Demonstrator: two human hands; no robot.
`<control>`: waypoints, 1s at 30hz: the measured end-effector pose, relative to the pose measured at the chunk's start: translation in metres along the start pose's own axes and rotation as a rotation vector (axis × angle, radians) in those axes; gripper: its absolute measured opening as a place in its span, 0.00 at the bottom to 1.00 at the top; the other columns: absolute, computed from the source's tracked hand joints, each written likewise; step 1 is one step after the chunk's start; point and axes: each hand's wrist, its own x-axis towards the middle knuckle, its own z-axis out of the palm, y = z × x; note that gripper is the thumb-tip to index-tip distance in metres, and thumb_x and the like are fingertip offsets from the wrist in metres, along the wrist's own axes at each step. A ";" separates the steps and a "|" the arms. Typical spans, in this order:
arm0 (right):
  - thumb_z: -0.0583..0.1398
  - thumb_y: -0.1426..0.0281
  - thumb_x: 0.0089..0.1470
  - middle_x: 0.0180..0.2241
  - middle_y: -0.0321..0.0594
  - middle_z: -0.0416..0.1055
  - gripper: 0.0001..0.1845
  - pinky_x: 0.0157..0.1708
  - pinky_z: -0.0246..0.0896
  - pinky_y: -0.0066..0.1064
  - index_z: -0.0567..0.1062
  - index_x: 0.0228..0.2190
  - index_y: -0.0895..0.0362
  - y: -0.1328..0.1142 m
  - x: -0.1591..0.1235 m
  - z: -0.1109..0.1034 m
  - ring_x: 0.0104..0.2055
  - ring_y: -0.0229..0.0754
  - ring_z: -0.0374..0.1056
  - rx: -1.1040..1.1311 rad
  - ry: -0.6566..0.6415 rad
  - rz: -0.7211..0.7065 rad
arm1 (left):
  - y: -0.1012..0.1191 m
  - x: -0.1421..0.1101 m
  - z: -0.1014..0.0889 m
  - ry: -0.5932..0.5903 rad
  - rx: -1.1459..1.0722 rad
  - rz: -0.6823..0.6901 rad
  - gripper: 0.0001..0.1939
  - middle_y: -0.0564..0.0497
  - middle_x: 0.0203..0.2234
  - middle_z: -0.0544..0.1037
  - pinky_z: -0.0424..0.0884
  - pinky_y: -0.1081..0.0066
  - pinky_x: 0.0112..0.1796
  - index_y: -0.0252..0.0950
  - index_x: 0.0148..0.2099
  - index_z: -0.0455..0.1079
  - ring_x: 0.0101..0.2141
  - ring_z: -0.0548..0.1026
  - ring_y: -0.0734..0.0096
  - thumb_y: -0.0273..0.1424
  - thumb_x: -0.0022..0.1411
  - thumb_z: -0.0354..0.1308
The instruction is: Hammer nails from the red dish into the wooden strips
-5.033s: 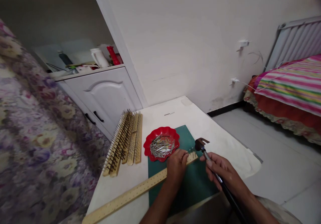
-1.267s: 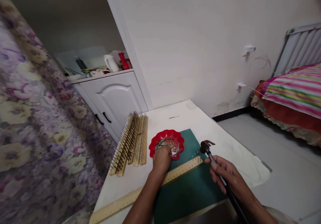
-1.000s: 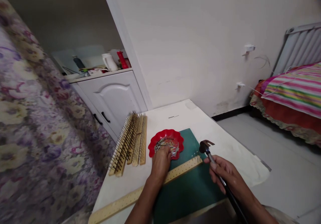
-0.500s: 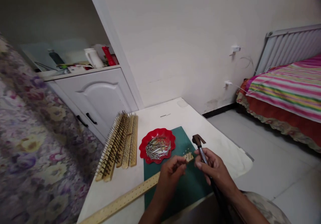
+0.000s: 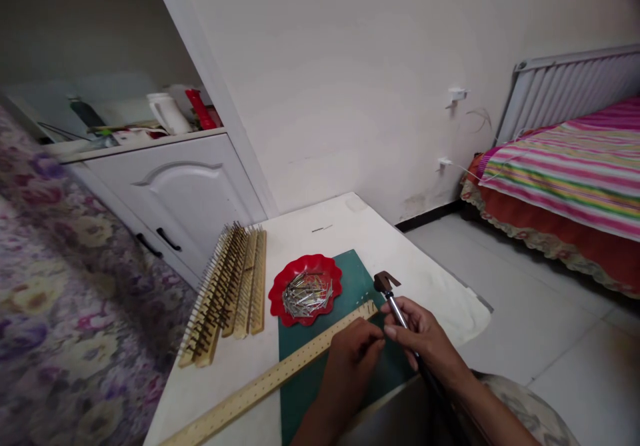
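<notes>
My right hand (image 5: 415, 333) is wrapped around the shaft of a claw hammer (image 5: 399, 311), its dark head raised near the far end of a perforated wooden strip (image 5: 280, 374). Several nails (image 5: 369, 307) stand in that end of the strip. Just beside it, my left hand (image 5: 356, 359) has its fingers curled in a pinch; whatever they may hold is too small to make out. The strip lies diagonally across a green cutting mat (image 5: 303, 399). A red scalloped dish (image 5: 277, 291) full of loose nails (image 5: 307, 294) sits beyond my left hand.
Wooden strips set with rows of upright nails (image 5: 225, 293) lie at the left of the white table (image 5: 240, 379). Two thin dark pieces (image 5: 321, 229) lie near its back. A white cabinet (image 5: 190, 193) and floral curtain (image 5: 75, 339) stand left, a bed (image 5: 560, 179) right.
My left hand has moved right and slightly down, closer to the hammer, uncovering more of the strip. The whole view has shifted slightly. The hammer stays in my right hand.
</notes>
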 end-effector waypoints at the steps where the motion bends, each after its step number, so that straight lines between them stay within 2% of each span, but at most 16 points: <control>1: 0.65 0.63 0.45 0.24 0.27 0.66 0.17 0.07 0.47 0.16 0.69 0.36 0.56 0.000 -0.001 -0.001 0.10 0.23 0.53 -0.004 0.004 0.008 | -0.002 0.000 0.000 0.004 0.009 0.006 0.07 0.53 0.25 0.72 0.61 0.75 0.32 0.36 0.31 0.72 0.29 0.68 0.74 0.29 0.58 0.53; 4: 0.63 0.62 0.48 0.24 0.29 0.67 0.16 0.07 0.43 0.17 0.68 0.36 0.56 0.000 -0.004 -0.005 0.09 0.23 0.53 -0.035 0.032 0.008 | -0.014 0.000 -0.002 0.067 -0.017 -0.046 0.07 0.53 0.25 0.73 0.62 0.75 0.31 0.36 0.32 0.70 0.28 0.69 0.73 0.31 0.58 0.53; 8: 0.59 0.60 0.52 0.21 0.28 0.66 0.15 0.09 0.40 0.19 0.68 0.38 0.57 -0.002 -0.005 -0.011 0.09 0.25 0.53 -0.060 0.099 -0.008 | -0.036 0.007 -0.005 0.219 -0.108 -0.173 0.08 0.54 0.23 0.73 0.64 0.75 0.29 0.35 0.32 0.69 0.27 0.70 0.72 0.35 0.57 0.54; 12: 0.58 0.59 0.53 0.16 0.26 0.62 0.15 0.11 0.40 0.20 0.69 0.38 0.58 -0.004 -0.006 -0.011 0.09 0.25 0.52 -0.028 0.116 -0.006 | -0.049 0.013 -0.001 0.349 -0.069 -0.150 0.10 0.52 0.26 0.74 0.65 0.75 0.31 0.34 0.31 0.71 0.29 0.71 0.71 0.35 0.56 0.54; 18: 0.57 0.61 0.55 0.13 0.24 0.61 0.13 0.12 0.39 0.19 0.69 0.37 0.58 -0.006 -0.008 -0.008 0.09 0.25 0.52 -0.018 0.087 0.009 | -0.052 0.018 0.008 0.366 0.006 -0.145 0.10 0.53 0.28 0.77 0.66 0.74 0.32 0.36 0.32 0.72 0.30 0.73 0.70 0.35 0.57 0.52; 30: 0.57 0.60 0.55 0.12 0.23 0.59 0.14 0.12 0.38 0.20 0.68 0.37 0.58 -0.006 -0.008 -0.007 0.09 0.26 0.50 -0.032 0.063 0.013 | -0.056 0.021 0.009 0.332 0.165 -0.123 0.09 0.54 0.27 0.76 0.64 0.75 0.31 0.38 0.32 0.72 0.29 0.72 0.72 0.33 0.58 0.51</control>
